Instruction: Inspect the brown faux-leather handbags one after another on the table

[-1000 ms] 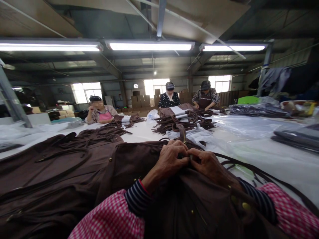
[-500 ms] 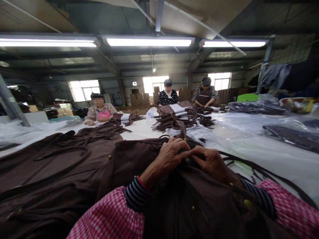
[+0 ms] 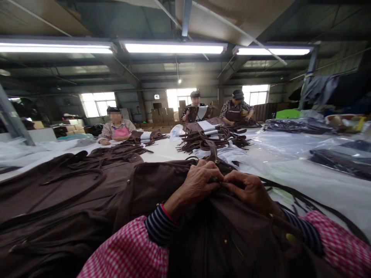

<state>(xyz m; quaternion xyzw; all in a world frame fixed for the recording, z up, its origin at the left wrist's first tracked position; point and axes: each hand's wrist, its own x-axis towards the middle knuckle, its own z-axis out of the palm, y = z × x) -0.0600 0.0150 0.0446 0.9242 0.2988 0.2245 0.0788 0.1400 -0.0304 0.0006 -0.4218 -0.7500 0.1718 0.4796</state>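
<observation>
A dark brown fabric bag with brass-coloured studs fills the near middle of the view. At its upper edge my left hand is closed, thumb and fingers pinching the bag's cloth. Right beside it, nearly fingertip to fingertip, my right hand pinches the same edge. Whatever small part lies between the fingertips is hidden. Just beyond my hands a strap with a brass-coloured fitting stands up. More brown bags with looped handles lie to my left.
Across the white table stands a pile of brown bags with white wrapping on the handles. Clear plastic bags cover the right side. Three co-workers sit or stand at the far side, one in a pink apron.
My hands stay at the bag's edge, with the fingers shifted slightly. Across the table, the middle co-worker has lifted a brown bag, and the right co-worker's arms have moved.
</observation>
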